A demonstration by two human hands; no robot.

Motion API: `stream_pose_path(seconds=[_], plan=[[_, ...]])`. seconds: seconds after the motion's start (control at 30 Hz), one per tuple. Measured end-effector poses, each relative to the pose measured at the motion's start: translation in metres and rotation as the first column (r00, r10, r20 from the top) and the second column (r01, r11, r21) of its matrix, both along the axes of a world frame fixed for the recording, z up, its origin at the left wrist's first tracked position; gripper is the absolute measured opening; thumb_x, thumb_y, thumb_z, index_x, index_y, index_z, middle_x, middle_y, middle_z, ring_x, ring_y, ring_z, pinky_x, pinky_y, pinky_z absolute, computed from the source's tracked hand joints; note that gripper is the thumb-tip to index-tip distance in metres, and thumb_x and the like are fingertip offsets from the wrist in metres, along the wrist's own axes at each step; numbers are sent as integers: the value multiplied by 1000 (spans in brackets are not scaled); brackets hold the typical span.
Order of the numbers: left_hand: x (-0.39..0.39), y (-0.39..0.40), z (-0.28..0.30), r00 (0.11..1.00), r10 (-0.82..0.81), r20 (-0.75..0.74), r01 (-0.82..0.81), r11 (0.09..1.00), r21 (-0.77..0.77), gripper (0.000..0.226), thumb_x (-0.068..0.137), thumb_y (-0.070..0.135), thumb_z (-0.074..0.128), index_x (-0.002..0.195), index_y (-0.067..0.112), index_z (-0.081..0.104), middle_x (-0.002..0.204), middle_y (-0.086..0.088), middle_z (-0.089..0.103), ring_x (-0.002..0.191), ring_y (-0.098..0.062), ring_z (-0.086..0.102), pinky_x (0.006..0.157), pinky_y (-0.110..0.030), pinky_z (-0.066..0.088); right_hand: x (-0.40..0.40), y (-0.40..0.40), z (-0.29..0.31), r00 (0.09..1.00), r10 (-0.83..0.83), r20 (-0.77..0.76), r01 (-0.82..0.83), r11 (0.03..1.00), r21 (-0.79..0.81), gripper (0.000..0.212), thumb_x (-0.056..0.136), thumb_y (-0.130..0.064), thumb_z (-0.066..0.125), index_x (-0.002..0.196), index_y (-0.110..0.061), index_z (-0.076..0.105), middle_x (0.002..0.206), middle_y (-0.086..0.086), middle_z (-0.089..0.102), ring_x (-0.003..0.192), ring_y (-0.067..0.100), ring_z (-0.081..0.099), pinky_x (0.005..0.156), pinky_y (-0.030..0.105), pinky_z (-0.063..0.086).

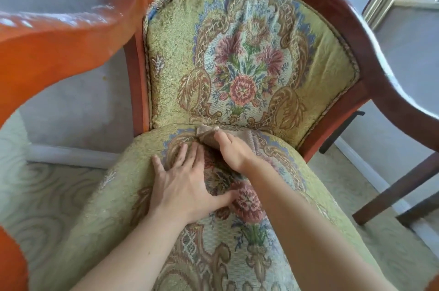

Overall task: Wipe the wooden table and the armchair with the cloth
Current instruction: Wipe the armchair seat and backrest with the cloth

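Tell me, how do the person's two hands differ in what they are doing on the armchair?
The left hand lies flat with fingers spread straight on the seat cushion; the right hand curls round a beige cloth. The left hand holds nothing; the right hand presses the cloth into the crease where the seat meets the backrest. The left hand sits nearer the camera, the right hand farther back. Both are bare and rest on the flowered fabric.

The armchair [249, 57] stands on pale patterned carpet [47, 195]. On its floral seat cushion [114, 195], at the back edge, lies a beige cloth [206, 135]; both hands rest there too.
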State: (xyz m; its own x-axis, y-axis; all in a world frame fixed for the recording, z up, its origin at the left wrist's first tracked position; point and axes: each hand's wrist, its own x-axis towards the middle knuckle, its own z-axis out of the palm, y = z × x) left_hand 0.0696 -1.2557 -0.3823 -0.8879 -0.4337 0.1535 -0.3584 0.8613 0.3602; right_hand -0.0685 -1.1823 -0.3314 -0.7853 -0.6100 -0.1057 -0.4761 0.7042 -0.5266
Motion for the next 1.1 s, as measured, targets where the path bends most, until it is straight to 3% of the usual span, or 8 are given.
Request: stream_pose_path(seconds=[0.17, 0.3, 0.5, 0.7, 0.87, 0.97, 1.03, 1.1], plan=[[11, 0, 8, 993, -5, 117, -2, 998, 58, 152, 44, 112, 7, 159, 16, -17, 167, -2, -23, 154, -18, -20, 121, -66, -2, 42, 48, 6, 1000, -16, 14, 16, 1000, 13, 55, 97, -45, 26, 110, -2, 57, 120, 20, 61, 92, 23, 50, 67, 23, 31], [13, -1, 12, 983, -38, 182, 24, 997, 75, 154, 41, 112, 12, 158, 17, -20, 166, -2, -27, 154, -19, -22, 121, -65, -6, 65, 83, 0, 999, 29, -15, -28, 997, 66, 75, 88, -55, 17, 142, -13, 48, 155, 9, 40, 139, 22, 35, 96, 18, 23], [9, 2, 2, 987, 1, 160, -11, 998, 60, 156, 37, 114, 4, 157, 17, -20, 164, -1, -30, 153, -19, -24, 122, -61, -8, 37, 64, -15, 976, 140, -164, -122, 986, 115, 71, 95, -52, 10, 154, -16, 30, 163, 4, 22, 151, 17, 12, 105, 21, 11], [11, 4, 8, 981, 2, 196, -17, 997, 70, 149, 41, 113, 6, 153, 22, -30, 158, 6, -39, 147, -16, -35, 122, -57, -14, -26, 15, -5, 984, 70, -162, -46, 989, 143, 59, 104, -37, 15, 135, 1, 48, 144, 27, 47, 128, 35, 46, 94, 36, 33], [2, 4, 2, 980, 32, 197, -45, 997, 62, 148, 37, 114, 3, 151, 27, -32, 156, 10, -40, 145, -15, -39, 121, -56, -19, -64, -10, -2, 988, 81, -133, -51, 975, 214, 62, 104, -41, 12, 147, -2, 35, 154, 23, 35, 137, 36, 38, 107, 41, 30], [-17, -4, 4, 978, 26, 206, -34, 999, 40, 148, 38, 114, 2, 153, 26, -30, 158, 8, -37, 146, -18, -37, 121, -55, -19, -63, -4, -1, 982, 112, -154, -77, 973, 218, 63, 103, -42, 12, 144, -2, 38, 152, 24, 38, 135, 36, 39, 101, 39, 30], [-32, -10, 7, 974, 22, 226, -30, 999, 30, 147, 39, 113, 2, 153, 25, -30, 159, 7, -36, 146, -19, -37, 121, -56, -18, -56, 10, -2, 972, 161, -171, -122, 969, 216, 60, 103, -41, 13, 133, -2, 48, 144, 26, 47, 124, 35, 47, 92, 38, 33], [-45, -14, 10, 967, 11, 253, -16, 1000, 19, 147, 40, 113, 2, 154, 24, -28, 160, 6, -35, 147, -19, -36, 121, -56, -20, -46, 27, -2, 963, 208, -174, -170, 963, 211, 49, 102, -39, 17, 98, -8, 55, 119, 22, 61, 93, 29, 55, 73, 34, 35]])
